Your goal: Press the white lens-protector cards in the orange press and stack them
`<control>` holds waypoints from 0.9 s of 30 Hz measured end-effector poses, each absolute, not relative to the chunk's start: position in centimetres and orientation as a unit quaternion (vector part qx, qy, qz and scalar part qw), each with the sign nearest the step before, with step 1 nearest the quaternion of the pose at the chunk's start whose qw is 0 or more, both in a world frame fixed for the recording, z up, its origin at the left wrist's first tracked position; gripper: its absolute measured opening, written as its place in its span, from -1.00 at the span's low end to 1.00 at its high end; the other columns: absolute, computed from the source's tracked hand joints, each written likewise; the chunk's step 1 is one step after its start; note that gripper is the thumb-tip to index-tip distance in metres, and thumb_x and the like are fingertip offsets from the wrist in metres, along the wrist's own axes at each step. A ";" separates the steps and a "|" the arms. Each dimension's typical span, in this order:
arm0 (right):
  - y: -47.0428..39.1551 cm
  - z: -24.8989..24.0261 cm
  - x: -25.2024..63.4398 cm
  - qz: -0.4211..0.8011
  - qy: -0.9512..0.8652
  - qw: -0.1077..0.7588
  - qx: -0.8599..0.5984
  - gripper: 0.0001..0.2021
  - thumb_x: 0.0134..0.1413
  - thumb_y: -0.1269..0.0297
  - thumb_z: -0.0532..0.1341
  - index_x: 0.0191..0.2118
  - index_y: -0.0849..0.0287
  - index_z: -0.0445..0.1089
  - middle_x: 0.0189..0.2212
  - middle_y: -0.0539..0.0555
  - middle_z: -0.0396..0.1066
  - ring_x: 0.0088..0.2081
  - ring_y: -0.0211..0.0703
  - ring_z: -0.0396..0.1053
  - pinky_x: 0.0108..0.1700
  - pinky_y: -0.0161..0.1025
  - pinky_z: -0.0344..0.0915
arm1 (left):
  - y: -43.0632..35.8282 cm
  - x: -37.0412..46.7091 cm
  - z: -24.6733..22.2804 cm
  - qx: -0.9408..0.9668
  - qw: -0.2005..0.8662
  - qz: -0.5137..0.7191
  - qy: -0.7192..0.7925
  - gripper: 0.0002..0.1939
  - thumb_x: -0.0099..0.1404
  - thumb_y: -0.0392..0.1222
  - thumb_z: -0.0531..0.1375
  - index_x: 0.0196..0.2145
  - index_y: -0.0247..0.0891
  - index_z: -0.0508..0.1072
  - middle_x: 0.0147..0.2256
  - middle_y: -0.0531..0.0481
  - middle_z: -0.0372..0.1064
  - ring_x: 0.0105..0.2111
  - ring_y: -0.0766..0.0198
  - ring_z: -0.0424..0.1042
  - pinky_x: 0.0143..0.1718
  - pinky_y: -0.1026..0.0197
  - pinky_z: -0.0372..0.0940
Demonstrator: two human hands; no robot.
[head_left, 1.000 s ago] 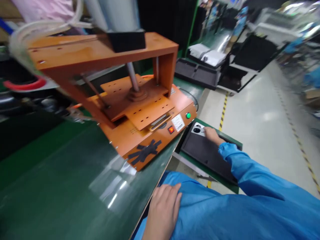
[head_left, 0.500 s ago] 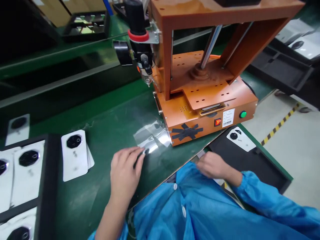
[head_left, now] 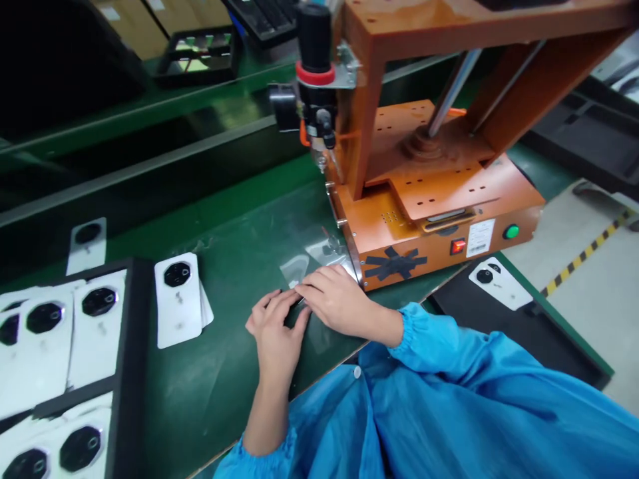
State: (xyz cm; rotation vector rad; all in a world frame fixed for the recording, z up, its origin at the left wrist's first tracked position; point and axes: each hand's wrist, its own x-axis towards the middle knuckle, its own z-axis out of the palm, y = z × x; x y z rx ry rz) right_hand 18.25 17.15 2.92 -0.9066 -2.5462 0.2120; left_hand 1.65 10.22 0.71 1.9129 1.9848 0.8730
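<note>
Both hands meet over the green bench top, just left of the orange press machine point(head_left: 444, 239). My left hand point(head_left: 279, 326) has its thumb and fingers closed in a pinch on a small dark item, mostly hidden and too small to name. Fingertips of my right hand point(head_left: 337, 299) reach the same spot, pressed together against the left fingers; what they hold is hidden. Clear plastic film point(head_left: 294, 267) lies flat just beyond the hands, partly covered by the right one. To the left lies a small stack of white phone back covers point(head_left: 178, 309) with black camera rings.
A black tray point(head_left: 134, 332) of white phone covers stands at far left, with another cover point(head_left: 87, 247) behind it. On the right, a lower black tray point(head_left: 504, 332) carries white covers point(head_left: 499, 283). A pressure regulator point(head_left: 317, 73) juts from the machine's left side.
My right hand has come up from the bench edge to join the left at the small item. The view has shifted, so the scene sits further right.
</note>
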 end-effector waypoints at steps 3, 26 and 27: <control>17.3 2.5 18.7 0.065 -0.921 0.229 -0.307 -0.76 0.41 0.33 0.09 0.05 0.18 0.45 -0.09 0.14 0.50 -0.06 -0.03 0.32 -0.01 -0.01 0.24 | 10.7 1.9 1.0 0.647 0.141 0.311 0.682 -0.77 0.36 -0.03 0.24 -0.06 -0.08 0.54 -0.02 -0.04 0.57 0.14 -0.05 0.31 0.18 -0.22 0.11; 10.7 1.9 25.2 0.164 -0.829 0.452 -0.286 -0.74 0.04 0.52 0.30 -0.15 0.07 0.45 -0.39 0.07 0.43 -0.40 -0.12 0.40 -0.41 -0.09 0.38 | 13.2 0.8 6.7 0.736 0.180 0.141 0.637 -0.61 0.45 -0.17 0.04 0.14 -0.15 0.48 0.18 -0.12 0.40 0.12 -0.01 0.35 0.09 -0.12 0.24; 10.8 1.4 25.0 0.176 -0.822 0.458 -0.289 -0.73 0.04 0.53 0.30 -0.15 0.07 0.45 -0.39 0.06 0.43 -0.40 -0.13 0.41 -0.40 -0.09 0.39 | 14.6 -0.1 7.5 0.735 0.182 0.132 0.640 -0.63 0.46 -0.09 0.05 0.12 -0.14 0.50 0.15 -0.11 0.42 0.09 0.02 0.38 0.08 -0.07 0.26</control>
